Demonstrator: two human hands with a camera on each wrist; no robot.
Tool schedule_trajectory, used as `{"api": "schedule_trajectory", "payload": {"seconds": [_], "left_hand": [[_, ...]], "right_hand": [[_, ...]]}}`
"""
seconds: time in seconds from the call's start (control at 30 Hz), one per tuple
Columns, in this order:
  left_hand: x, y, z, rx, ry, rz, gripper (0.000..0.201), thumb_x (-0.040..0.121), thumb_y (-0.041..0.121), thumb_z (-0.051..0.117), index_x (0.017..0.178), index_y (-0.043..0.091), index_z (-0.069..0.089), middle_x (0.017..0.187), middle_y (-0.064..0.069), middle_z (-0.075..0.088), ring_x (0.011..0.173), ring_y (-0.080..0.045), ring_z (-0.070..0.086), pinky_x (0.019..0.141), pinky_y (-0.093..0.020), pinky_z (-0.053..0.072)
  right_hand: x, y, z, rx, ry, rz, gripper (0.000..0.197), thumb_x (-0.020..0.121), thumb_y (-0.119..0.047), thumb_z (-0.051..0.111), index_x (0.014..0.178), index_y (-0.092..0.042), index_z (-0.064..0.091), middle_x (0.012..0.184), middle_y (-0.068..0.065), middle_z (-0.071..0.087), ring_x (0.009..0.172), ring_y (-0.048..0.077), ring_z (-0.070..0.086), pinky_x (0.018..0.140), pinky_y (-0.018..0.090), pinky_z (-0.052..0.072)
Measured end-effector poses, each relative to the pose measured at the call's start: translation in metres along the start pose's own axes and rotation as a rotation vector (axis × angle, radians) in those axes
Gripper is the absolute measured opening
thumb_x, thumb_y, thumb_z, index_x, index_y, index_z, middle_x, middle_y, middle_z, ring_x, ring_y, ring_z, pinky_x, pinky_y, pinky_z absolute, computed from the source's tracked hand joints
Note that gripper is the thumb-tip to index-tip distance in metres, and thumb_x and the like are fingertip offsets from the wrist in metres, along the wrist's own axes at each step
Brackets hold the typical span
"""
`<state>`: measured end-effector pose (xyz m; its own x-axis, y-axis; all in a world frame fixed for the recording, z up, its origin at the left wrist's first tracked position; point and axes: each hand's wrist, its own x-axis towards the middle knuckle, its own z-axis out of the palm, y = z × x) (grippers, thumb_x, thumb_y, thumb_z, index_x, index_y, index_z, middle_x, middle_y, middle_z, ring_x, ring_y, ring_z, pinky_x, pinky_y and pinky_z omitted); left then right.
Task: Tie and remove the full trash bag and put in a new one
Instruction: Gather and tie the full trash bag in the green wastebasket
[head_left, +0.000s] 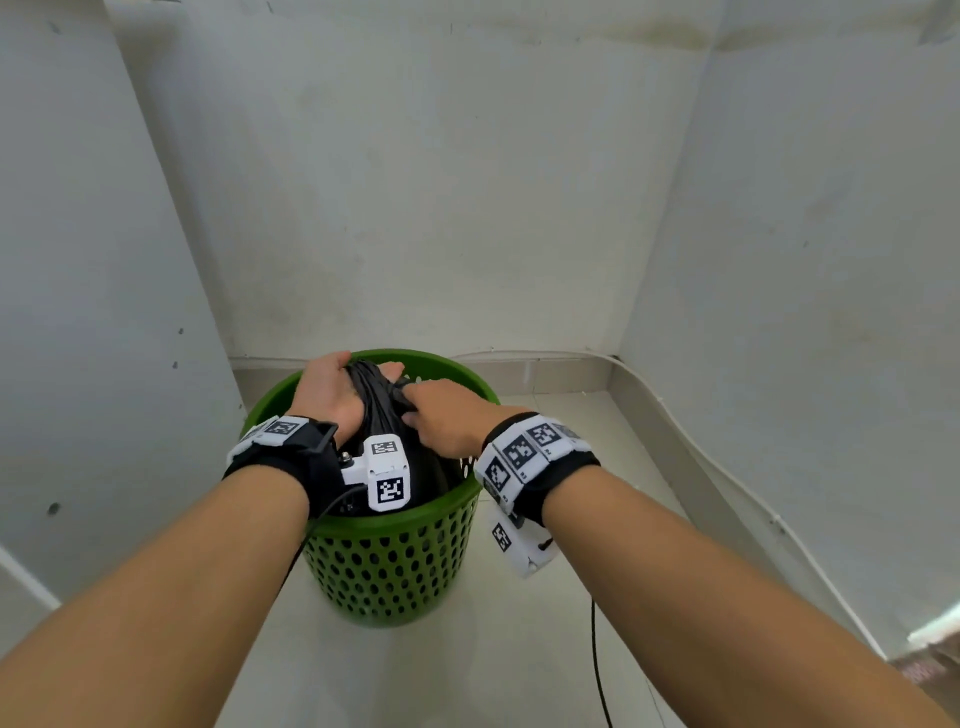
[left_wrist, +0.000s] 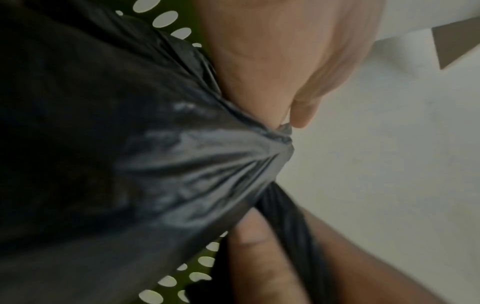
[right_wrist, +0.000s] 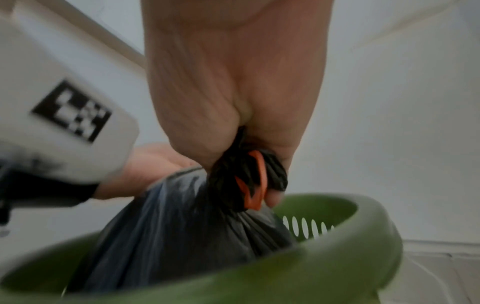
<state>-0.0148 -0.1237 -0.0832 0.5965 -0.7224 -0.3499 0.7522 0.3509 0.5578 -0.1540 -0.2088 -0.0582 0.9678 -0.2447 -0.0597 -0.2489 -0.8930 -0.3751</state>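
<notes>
Both hands, left hand (head_left: 332, 395) and right hand (head_left: 447, 415), grip the black trash bag's (head_left: 376, 400) gathered neck; cinch the knot tight before lifting from the green bin (head_left: 395, 556).

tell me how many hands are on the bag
2. The left hand grips the gathered neck of the black bag from the left; the right hand pinches the twisted top from the right, over the green bin.
</notes>
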Motion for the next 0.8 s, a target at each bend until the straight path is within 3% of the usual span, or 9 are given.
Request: {"api": "schedule_trajectory", "payload": {"seconds": [0.1,0.17,0.2,0.27,0.37,0.5,0.57,0.63,0.8], "left_hand": [[0.005,-0.004,0.004,0.153,0.079,0.059,0.036,0.108,0.013,0.032,0.124,-0.014,0.049,0.136,-0.025,0.054,0.118,-0.033,0.058,0.103,-0.041,0.047],[-0.001,-0.006,0.012,0.294,0.071,0.088,0.033,0.109,0.013,0.029,0.116,-0.006,0.056,0.117,-0.018,0.063,0.101,-0.027,0.064,0.082,-0.039,0.052],[-0.004,-0.006,0.015,0.338,0.061,0.111,0.03,0.109,0.01,0.031,0.108,-0.002,0.058,0.109,-0.015,0.065,0.094,-0.025,0.065,0.076,-0.037,0.052],[-0.006,-0.007,0.02,0.38,0.026,0.159,0.022,0.106,0.002,0.034,0.111,0.002,0.056,0.112,-0.013,0.065,0.095,-0.022,0.067,0.074,-0.036,0.054],[-0.01,-0.01,0.022,0.458,-0.014,0.197,0.02,0.104,-0.001,0.037,0.111,0.003,0.055,0.106,-0.013,0.067,0.093,-0.022,0.067,0.073,-0.034,0.057],[-0.011,-0.014,0.024,0.849,-0.014,0.311,0.027,0.089,0.02,0.057,0.095,-0.003,0.068,0.095,-0.028,0.07,0.084,-0.03,0.066,0.081,-0.043,0.053],[-0.014,-0.017,0.029,1.013,-0.024,0.365,0.034,0.089,0.028,0.055,0.093,-0.002,0.07,0.09,-0.027,0.072,0.075,-0.026,0.067,0.073,-0.038,0.051],[-0.012,-0.02,0.031,1.072,-0.023,0.41,0.033,0.094,0.025,0.051,0.09,-0.001,0.071,0.077,-0.02,0.07,0.066,-0.024,0.065,0.066,-0.033,0.05],[-0.002,-0.02,0.023,1.079,0.042,0.42,0.033,0.093,0.026,0.052,0.085,-0.001,0.069,0.078,-0.013,0.065,0.072,-0.021,0.06,0.068,-0.033,0.047]], "right_hand": [[0.003,0.007,-0.012,0.249,0.143,0.051,0.01,0.095,-0.015,0.065,0.09,-0.008,0.07,0.081,0.008,0.067,0.069,0.021,0.062,0.063,0.028,0.046],[0.001,0.011,-0.019,0.521,0.233,0.115,0.007,0.087,-0.008,0.075,0.089,-0.002,0.074,0.075,0.013,0.071,0.053,0.018,0.063,0.054,0.029,0.055],[0.0,0.012,-0.021,0.663,0.263,0.151,0.014,0.083,-0.004,0.078,0.091,0.006,0.073,0.078,0.02,0.073,0.053,0.02,0.066,0.057,0.033,0.06],[-0.001,0.014,-0.026,0.918,0.28,0.204,0.022,0.078,0.006,0.078,0.098,0.014,0.071,0.085,0.025,0.072,0.062,0.024,0.07,0.062,0.034,0.063],[-0.004,0.014,-0.032,1.094,0.216,0.238,0.027,0.077,0.014,0.075,0.104,0.013,0.071,0.095,0.022,0.072,0.075,0.025,0.073,0.065,0.027,0.062],[-0.008,0.016,-0.036,1.128,0.231,0.183,0.034,0.077,0.017,0.076,0.11,0.013,0.068,0.103,0.027,0.071,0.082,0.028,0.075,0.074,0.028,0.063],[-0.011,0.016,-0.037,1.084,0.301,0.147,0.031,0.077,0.015,0.078,0.106,0.012,0.069,0.098,0.026,0.071,0.077,0.027,0.075,0.073,0.029,0.063],[-0.014,0.016,-0.038,1.04,0.332,0.108,0.027,0.079,0.011,0.078,0.105,0.011,0.071,0.098,0.026,0.073,0.076,0.028,0.075,0.071,0.028,0.064],[-0.018,0.027,-0.048,0.764,0.419,0.068,0.012,0.085,-0.001,0.078,0.096,0.005,0.076,0.074,0.018,0.076,0.067,0.029,0.076,0.066,0.032,0.064]]}}
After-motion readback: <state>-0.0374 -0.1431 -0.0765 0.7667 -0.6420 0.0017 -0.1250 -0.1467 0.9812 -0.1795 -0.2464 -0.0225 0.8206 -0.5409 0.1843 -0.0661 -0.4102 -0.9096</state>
